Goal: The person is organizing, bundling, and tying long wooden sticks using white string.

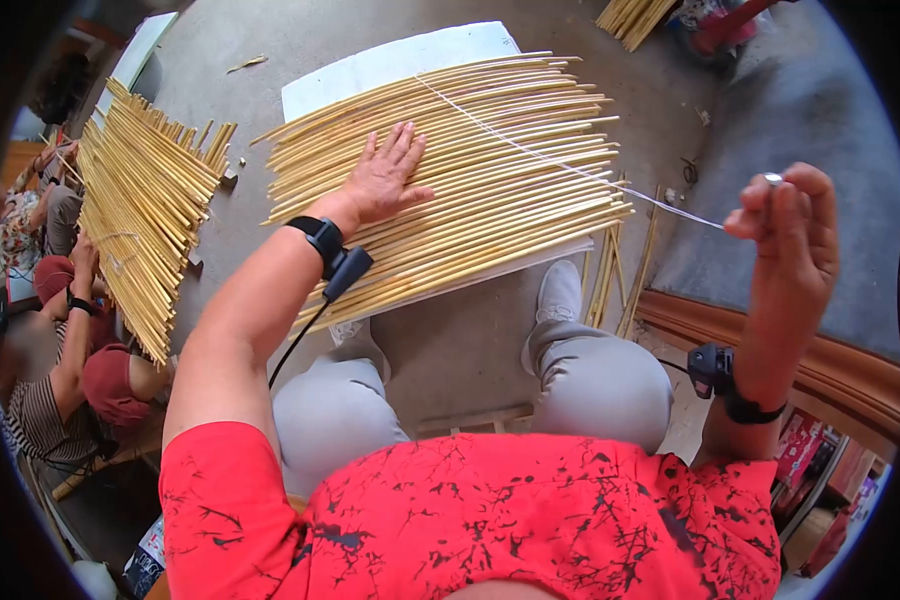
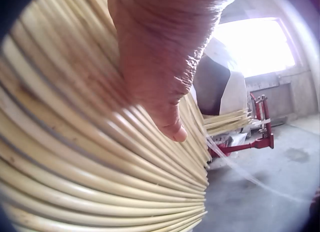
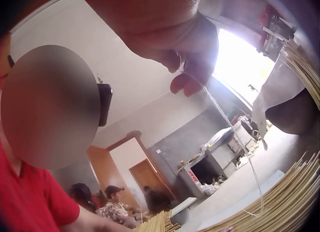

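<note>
In the head view a mat of thin pale stalks (image 1: 450, 190) lies over a white board (image 1: 400, 65). The left hand (image 1: 385, 185) rests flat on the stalks, fingers spread; the left wrist view shows that hand (image 2: 160, 67) with its thumb on them. Raised at the right, the right hand (image 1: 795, 225) pinches a white string (image 1: 670, 208) with its fingers curled. The string runs taut from the hand across the stalks. In the right wrist view the string (image 3: 227, 119) hangs from the right hand's fingers (image 3: 192, 74) down to the stalks.
A second bundle of stalks (image 1: 145, 210) stands at the left, with other people beside it. Loose stalks (image 1: 610, 270) lie on the floor near the right shoe (image 1: 560, 292). A wooden edge (image 1: 750, 345) runs along the right; more stalks (image 1: 635, 18) are at the top.
</note>
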`<action>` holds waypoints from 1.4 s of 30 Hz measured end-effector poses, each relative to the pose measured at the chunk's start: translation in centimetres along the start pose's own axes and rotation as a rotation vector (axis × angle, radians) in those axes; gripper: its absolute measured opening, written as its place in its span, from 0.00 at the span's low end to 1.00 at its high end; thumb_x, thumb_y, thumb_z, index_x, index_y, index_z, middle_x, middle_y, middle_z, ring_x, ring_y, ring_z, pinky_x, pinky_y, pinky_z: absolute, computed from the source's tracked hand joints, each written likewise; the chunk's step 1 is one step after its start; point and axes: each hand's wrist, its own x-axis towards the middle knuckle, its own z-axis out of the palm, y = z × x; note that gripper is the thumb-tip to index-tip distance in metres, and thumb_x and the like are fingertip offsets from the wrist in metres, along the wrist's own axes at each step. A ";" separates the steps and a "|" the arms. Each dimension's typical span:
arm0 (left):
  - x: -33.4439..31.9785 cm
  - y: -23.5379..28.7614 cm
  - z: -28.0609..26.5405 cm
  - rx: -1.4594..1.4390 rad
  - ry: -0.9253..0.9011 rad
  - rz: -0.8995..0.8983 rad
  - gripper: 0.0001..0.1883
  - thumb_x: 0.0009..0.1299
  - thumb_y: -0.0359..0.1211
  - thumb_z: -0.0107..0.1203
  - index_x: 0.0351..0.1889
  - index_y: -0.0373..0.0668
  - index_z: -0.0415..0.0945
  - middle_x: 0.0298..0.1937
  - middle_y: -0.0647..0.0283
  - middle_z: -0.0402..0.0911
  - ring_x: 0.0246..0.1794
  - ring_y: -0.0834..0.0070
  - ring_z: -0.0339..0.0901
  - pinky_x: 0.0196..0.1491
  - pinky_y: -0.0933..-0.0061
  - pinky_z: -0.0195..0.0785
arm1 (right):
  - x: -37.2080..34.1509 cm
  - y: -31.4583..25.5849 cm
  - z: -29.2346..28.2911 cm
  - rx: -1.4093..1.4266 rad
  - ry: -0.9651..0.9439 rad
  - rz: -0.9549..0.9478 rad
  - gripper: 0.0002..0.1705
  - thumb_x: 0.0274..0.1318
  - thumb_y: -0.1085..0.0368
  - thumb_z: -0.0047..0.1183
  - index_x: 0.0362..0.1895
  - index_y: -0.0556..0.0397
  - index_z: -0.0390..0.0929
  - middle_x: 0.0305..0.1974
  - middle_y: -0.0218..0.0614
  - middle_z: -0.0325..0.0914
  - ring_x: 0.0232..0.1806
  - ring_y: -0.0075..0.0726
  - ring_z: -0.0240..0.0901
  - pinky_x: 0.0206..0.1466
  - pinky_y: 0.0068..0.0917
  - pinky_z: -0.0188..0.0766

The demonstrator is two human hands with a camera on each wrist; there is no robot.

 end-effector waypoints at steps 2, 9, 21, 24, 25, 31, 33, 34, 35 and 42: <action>-0.1 -0.8 -1.0 -0.116 0.017 0.016 0.43 0.64 0.63 0.33 0.68 0.44 0.40 0.70 0.53 0.37 0.71 0.62 0.30 0.68 0.55 0.25 | -0.5 0.4 0.1 -0.084 -0.018 0.081 0.06 0.59 0.71 0.42 0.41 0.56 0.67 0.30 0.37 0.75 0.25 0.22 0.70 0.31 0.16 0.69; -7.3 -3.3 -6.3 -0.251 0.371 -0.107 0.35 0.64 0.48 0.49 0.66 0.44 0.50 0.67 0.46 0.47 0.69 0.54 0.42 0.67 0.61 0.39 | -1.0 1.0 -1.5 0.020 -0.192 0.189 0.02 0.59 0.72 0.42 0.37 0.54 0.67 0.28 0.33 0.74 0.25 0.19 0.68 0.31 0.14 0.65; -23.1 1.0 -7.1 -0.423 0.386 -0.327 0.33 0.58 0.31 0.57 0.62 0.43 0.57 0.63 0.46 0.56 0.64 0.54 0.54 0.63 0.65 0.49 | -1.3 -1.1 -1.3 0.101 -0.151 0.074 0.03 0.59 0.71 0.43 0.37 0.55 0.68 0.29 0.33 0.74 0.29 0.22 0.72 0.34 0.17 0.70; -24.7 3.1 -9.6 -0.454 0.340 -0.300 0.29 0.60 0.31 0.55 0.61 0.42 0.59 0.62 0.48 0.59 0.64 0.56 0.55 0.62 0.66 0.50 | -2.7 1.1 -1.6 0.119 -0.178 0.175 0.03 0.59 0.70 0.43 0.36 0.55 0.68 0.28 0.32 0.73 0.27 0.21 0.72 0.32 0.17 0.72; -25.1 3.9 -10.8 -0.447 0.341 -0.297 0.29 0.60 0.31 0.55 0.61 0.42 0.59 0.62 0.48 0.59 0.64 0.56 0.55 0.62 0.66 0.50 | -3.0 2.3 -2.0 0.113 -0.225 0.276 0.03 0.59 0.69 0.43 0.36 0.54 0.67 0.28 0.32 0.73 0.27 0.22 0.72 0.32 0.17 0.71; -25.7 11.2 -14.3 -0.668 0.439 -0.289 0.24 0.63 0.33 0.52 0.59 0.41 0.63 0.59 0.50 0.65 0.60 0.57 0.62 0.60 0.68 0.53 | -5.2 9.6 -3.6 0.070 -0.301 0.528 0.03 0.59 0.67 0.43 0.34 0.53 0.67 0.26 0.31 0.73 0.23 0.21 0.72 0.28 0.17 0.71; -25.8 13.0 -15.1 -0.530 0.400 -0.247 0.24 0.63 0.34 0.52 0.58 0.41 0.64 0.58 0.50 0.65 0.58 0.56 0.63 0.59 0.67 0.55 | -5.9 10.4 -3.6 0.063 -0.283 0.550 0.03 0.59 0.67 0.43 0.34 0.53 0.67 0.26 0.30 0.73 0.22 0.20 0.71 0.26 0.17 0.70; -26.0 13.7 -15.3 -0.406 0.355 -0.221 0.24 0.63 0.34 0.52 0.57 0.40 0.65 0.57 0.49 0.66 0.57 0.56 0.64 0.58 0.66 0.57 | -6.0 10.3 -4.1 0.060 -0.289 0.570 0.03 0.59 0.67 0.43 0.34 0.53 0.67 0.26 0.30 0.73 0.22 0.20 0.71 0.26 0.17 0.70; -26.1 13.7 -15.3 -0.402 0.429 -0.232 0.23 0.62 0.33 0.53 0.56 0.40 0.66 0.55 0.49 0.68 0.55 0.54 0.66 0.56 0.66 0.59 | -6.1 9.5 -4.1 0.068 -0.250 0.550 0.03 0.59 0.67 0.44 0.34 0.53 0.67 0.26 0.30 0.73 0.22 0.20 0.71 0.26 0.17 0.70; -26.7 13.4 -15.0 -0.340 0.554 -0.268 0.18 0.62 0.29 0.51 0.52 0.39 0.69 0.51 0.49 0.71 0.51 0.56 0.69 0.53 0.66 0.61 | -6.1 6.8 -3.8 0.132 -0.153 0.313 0.03 0.57 0.69 0.45 0.36 0.54 0.68 0.28 0.31 0.73 0.26 0.20 0.71 0.32 0.17 0.70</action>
